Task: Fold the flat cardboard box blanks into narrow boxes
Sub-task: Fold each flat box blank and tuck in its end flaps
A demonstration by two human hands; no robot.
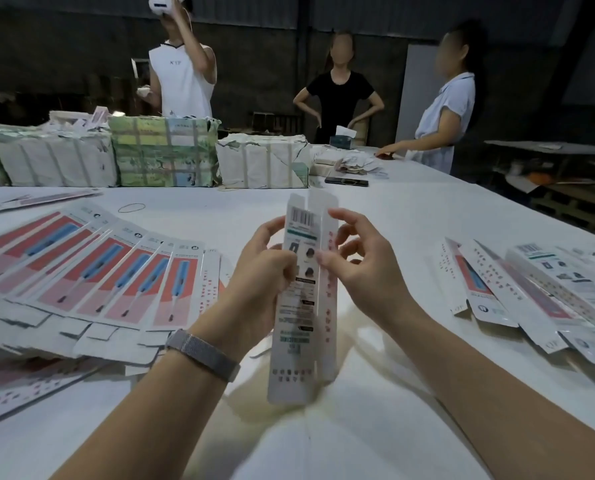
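Both hands hold one long box blank (pixel 301 292) upright at the middle. The left hand (pixel 261 271) grips its left edge; the right hand (pixel 358 268) pinches its right edge. Bare desk (pixel 375 427) lies at 6 o'clock, flat blanks (pixel 92 271) at 9.

On the long white table (pixel 375 427), fanned flat red-and-white cardboard blanks (pixel 92 271) lie toward the left edge, folded white narrow boxes (pixel 545 299) toward the right edge, and taped paper-wrapped bundles (pixel 164 152) along the far edge.

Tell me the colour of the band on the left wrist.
Silver-grey mesh wristband, head view.
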